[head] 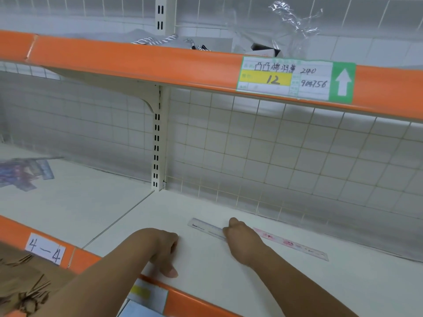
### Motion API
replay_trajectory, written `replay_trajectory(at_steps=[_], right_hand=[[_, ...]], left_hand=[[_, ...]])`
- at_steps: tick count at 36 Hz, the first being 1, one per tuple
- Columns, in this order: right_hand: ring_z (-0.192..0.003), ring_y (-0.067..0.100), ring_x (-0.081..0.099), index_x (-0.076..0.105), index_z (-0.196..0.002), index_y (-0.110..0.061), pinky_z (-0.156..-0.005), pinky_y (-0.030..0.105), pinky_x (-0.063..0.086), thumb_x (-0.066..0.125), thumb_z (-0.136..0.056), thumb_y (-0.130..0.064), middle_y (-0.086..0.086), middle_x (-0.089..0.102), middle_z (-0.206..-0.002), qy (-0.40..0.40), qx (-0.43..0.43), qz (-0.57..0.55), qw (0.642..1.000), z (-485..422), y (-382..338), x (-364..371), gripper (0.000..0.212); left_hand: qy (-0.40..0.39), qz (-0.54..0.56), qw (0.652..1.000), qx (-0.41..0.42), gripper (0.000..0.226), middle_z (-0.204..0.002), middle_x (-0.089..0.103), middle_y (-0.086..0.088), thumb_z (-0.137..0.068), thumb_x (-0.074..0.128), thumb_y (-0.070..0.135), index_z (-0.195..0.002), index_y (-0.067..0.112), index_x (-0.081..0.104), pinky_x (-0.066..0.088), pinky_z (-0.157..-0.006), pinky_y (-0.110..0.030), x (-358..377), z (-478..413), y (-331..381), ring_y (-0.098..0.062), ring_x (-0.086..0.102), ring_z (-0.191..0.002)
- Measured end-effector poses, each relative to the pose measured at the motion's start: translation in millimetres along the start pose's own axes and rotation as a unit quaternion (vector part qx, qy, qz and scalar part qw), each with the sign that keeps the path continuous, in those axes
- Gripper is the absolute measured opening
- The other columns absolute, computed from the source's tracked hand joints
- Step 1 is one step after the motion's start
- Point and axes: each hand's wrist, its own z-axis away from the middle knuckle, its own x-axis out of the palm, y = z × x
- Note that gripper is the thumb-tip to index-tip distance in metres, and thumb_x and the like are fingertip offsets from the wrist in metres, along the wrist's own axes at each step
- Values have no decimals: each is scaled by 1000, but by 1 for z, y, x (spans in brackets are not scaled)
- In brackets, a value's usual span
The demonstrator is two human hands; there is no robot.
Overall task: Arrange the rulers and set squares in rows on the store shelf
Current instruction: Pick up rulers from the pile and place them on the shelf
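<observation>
While right hand (242, 240) covers blue ruler (206, 228) (pinching or pressing: cannot tell), likely lining it with pink ruler (294, 245), 1 row, left hand (161, 248) rests loosely curled.

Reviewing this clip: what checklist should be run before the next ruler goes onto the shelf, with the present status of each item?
1. Blue ruler lies flat on the shelf: ok.
2. Pink ruler lies flat, roughly in line with the blue ruler: ok.
3. Ruler ends meet without overlapping: cannot tell, the right hand covers the joint.
4. Left hand is free for the next piece: ok, it rests on the shelf and holds nothing.
5. Nothing is left unsorted: not ok, a blurred loose pile lies on the left shelf section.
</observation>
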Motion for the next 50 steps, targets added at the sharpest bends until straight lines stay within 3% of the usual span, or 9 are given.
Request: replay_trajectory(at_steps=[4, 7, 15, 21, 27, 32, 36, 45, 50], right_hand=[[-91, 28, 47, 44, -91, -13, -73, 31, 31, 38, -87, 9, 11, 30, -98, 13, 9, 2, 1000, -12, 4, 1, 24], [-95, 28, 48, 55, -105, -7, -75, 32, 31, 38, -87, 8, 15, 41, -109, 13, 19, 12, 1000, -19, 7, 2, 29], [-108, 30, 50, 54, -116, -4, -84, 35, 38, 36, -88, 7, 14, 44, -120, 20, 36, 16, 999, -30, 14, 4, 35], [-103, 30, 48, 52, -120, -5, -77, 32, 31, 37, -88, 6, 14, 41, -113, 10, 43, 21, 999, -34, 17, 4, 37], [-114, 30, 46, 52, -124, -6, -91, 35, 41, 36, -90, 5, 14, 42, -125, 6, 44, 17, 999, -36, 17, 6, 39], [-114, 30, 46, 50, -125, -7, -90, 34, 40, 37, -89, 5, 13, 40, -126, 14, 44, 14, 999, -35, 15, 4, 40], [-115, 29, 46, 48, -128, -8, -92, 35, 39, 38, -90, 3, 13, 42, -126, 8, 37, 25, 999, -31, 14, 5, 41], [-111, 28, 46, 48, -126, -8, -83, 33, 37, 41, -94, -6, 12, 43, -122, 55, 19, 2, 998, -15, -2, 4, 33], [-112, 30, 49, 54, -117, -7, -89, 37, 41, 44, -97, -15, 13, 48, -122, 60, -15, 8, 998, 2, -17, 4, 24]], left_hand=[[2, -1, 1000, -1, 45, -105, 52, 1, -81, 70, 46, -105, 21, 42, 35, -58, -23, 0, -1, -1, -11, 45, -66], [-3, -1, 1000, -4, 52, -121, 57, -4, -81, 70, 46, -117, 18, 46, 37, -68, -27, -1, -2, -1, -16, 47, -79], [-8, 18, 1000, -3, 46, -101, 49, 3, -79, 72, 44, -102, 20, 40, 32, -53, -21, 0, -7, -4, -10, 44, -64], [-16, 5, 1000, -2, 56, -106, 50, 1, -80, 71, 45, -121, 16, 46, 38, -75, -27, -2, -6, -2, -18, 48, -86], [-22, 8, 1000, -9, 62, -127, 56, -5, -80, 71, 46, -126, 15, 44, 39, -77, -29, -2, -8, -2, -18, 48, -87], [-23, 13, 1000, -5, 61, -110, 53, -1, -80, 71, 46, -125, 16, 44, 39, -77, -28, -3, -9, -3, -17, 49, -87], [-24, 13, 1000, -6, 62, -125, 56, -5, -80, 71, 45, -127, 15, 43, 39, -79, -29, -2, -10, -2, -17, 49, -88], [11, 8, 1000, -7, 57, -113, 55, -2, -81, 70, 46, -124, 17, 46, 37, -75, -28, 5, -7, -2, -18, 48, -88], [43, 43, 998, 2, 43, -103, 49, 5, -80, 69, 46, -103, 22, 42, 38, -73, -27, 13, -5, -8, -17, 49, -89]])
